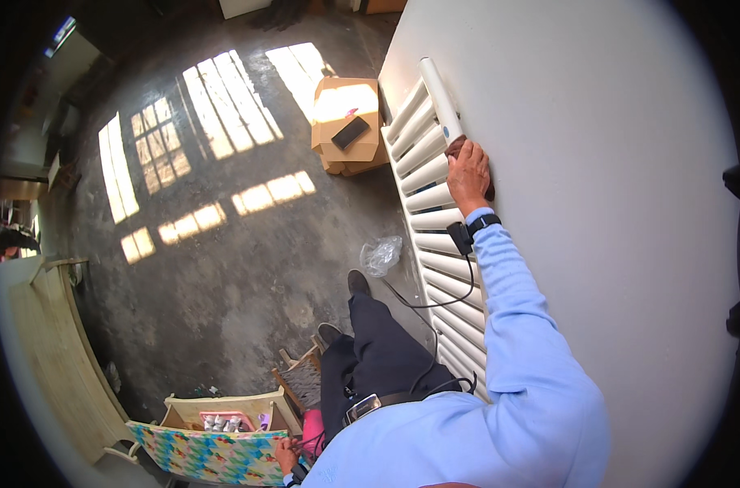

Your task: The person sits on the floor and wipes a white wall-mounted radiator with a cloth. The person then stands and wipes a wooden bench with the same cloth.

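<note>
My right hand presses a bunched brown cloth against the top rail of a white column radiator fixed along the wall. Part of the cloth shows beyond my fingers, and more shows beside my wrist. A small blue round mark sits on the rail just past the cloth. Low in the view, my left hand is at the end of a bench-like piece with a colourful patterned top. Dark cords run close to its fingers; its grip is too small to make out.
A cardboard box with a black phone on it stands beside the radiator. A clear plastic bag lies near my foot. From my wristband a black cable hangs across the radiator. Behind my legs is a woven-seat wooden stool.
</note>
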A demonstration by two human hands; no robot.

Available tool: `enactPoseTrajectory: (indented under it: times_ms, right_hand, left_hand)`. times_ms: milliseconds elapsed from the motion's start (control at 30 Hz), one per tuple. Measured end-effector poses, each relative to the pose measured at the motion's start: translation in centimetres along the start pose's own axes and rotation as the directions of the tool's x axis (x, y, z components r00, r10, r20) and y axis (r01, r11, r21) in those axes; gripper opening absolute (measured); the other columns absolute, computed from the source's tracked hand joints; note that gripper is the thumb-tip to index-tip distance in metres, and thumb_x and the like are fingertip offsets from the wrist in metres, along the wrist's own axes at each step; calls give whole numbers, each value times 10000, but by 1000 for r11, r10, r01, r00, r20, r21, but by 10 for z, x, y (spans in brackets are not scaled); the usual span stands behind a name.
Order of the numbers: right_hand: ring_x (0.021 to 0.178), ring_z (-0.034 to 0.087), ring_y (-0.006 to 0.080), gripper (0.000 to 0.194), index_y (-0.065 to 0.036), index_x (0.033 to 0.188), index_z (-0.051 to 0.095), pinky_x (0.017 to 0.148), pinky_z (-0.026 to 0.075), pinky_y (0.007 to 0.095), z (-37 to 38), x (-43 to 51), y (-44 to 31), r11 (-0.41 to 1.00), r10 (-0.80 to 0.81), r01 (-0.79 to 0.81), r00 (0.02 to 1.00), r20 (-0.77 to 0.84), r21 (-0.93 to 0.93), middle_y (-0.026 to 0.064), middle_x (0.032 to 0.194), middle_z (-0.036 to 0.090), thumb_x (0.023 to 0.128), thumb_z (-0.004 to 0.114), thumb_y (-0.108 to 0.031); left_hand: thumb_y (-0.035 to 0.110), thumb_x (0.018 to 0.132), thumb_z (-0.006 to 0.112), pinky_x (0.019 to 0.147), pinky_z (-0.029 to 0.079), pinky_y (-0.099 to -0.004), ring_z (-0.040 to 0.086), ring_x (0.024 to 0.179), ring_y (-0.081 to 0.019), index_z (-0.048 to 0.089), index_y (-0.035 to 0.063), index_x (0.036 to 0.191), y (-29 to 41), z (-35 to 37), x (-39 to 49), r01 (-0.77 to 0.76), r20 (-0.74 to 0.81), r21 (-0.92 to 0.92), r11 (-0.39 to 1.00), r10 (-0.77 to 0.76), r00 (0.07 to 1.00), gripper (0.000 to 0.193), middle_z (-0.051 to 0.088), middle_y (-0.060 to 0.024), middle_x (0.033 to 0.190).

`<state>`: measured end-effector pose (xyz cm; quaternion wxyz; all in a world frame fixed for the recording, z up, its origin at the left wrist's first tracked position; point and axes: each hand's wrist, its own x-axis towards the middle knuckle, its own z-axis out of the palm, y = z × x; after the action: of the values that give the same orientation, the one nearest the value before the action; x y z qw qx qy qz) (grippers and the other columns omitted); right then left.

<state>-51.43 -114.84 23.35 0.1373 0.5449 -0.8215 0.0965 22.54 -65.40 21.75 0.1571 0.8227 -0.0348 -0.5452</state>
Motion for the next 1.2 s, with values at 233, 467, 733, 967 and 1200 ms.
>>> enactPoseTrajectory:
  times_ms: [233, 467, 733, 967, 1200]
  right_hand:
    - [1195, 548, 404, 547, 0, 1293, 484, 1017, 492, 492, 67, 156, -28, 999, -29, 30, 999, 13, -19, 200, 1248, 545, 914, 743, -298]
    - [1258, 515, 454, 599, 31, 1358, 458, 1091, 446, 509, 87, 222, -38, 1000, 2, -2, 992, 128, -3, 283, 1348, 522, 962, 683, -358]
    - [1199, 551, 459, 539, 33, 1308, 501, 1053, 456, 531, 66, 179, -29, 996, 42, -51, 992, 116, 72, 279, 1291, 552, 969, 672, -351]
    - [1197, 543, 456, 595, 28, 1388, 464, 1048, 453, 523, 39, 83, -4, 999, 31, -33, 998, 54, 39, 243, 1336, 526, 954, 689, -311]
    - [1213, 529, 432, 597, 14, 1408, 455, 1061, 438, 514, -17, -48, 17, 999, 43, -43, 999, 28, 17, 222, 1343, 517, 941, 705, -263]
  left_hand:
    - [181, 995, 616, 776, 594, -362, 730, 876, -220, 718, -32, 1055, -30, 4, -46, -102, -56, 423, 901, 138, 989, 243, 756, -174, 986]
    - [161, 1010, 609, 782, 584, -357, 719, 873, -219, 689, -33, 1107, -31, 13, -94, 62, -113, 319, 946, -27, 993, 231, 744, -156, 1012]
    - [236, 1025, 612, 557, 546, -346, 737, 758, -233, 615, 53, 1152, -20, 33, -88, 177, -103, -87, 980, -186, 977, 223, 737, -133, 986]
    - [299, 1027, 629, 553, 548, -317, 711, 733, -194, 634, 24, 1158, -15, 19, -41, 127, -13, 41, 991, -127, 992, 305, 753, -107, 973]
    - [309, 1015, 644, 557, 545, -309, 702, 729, -184, 654, 30, 1151, -18, 0, 16, -57, 102, 88, 994, 48, 994, 310, 757, -119, 974]
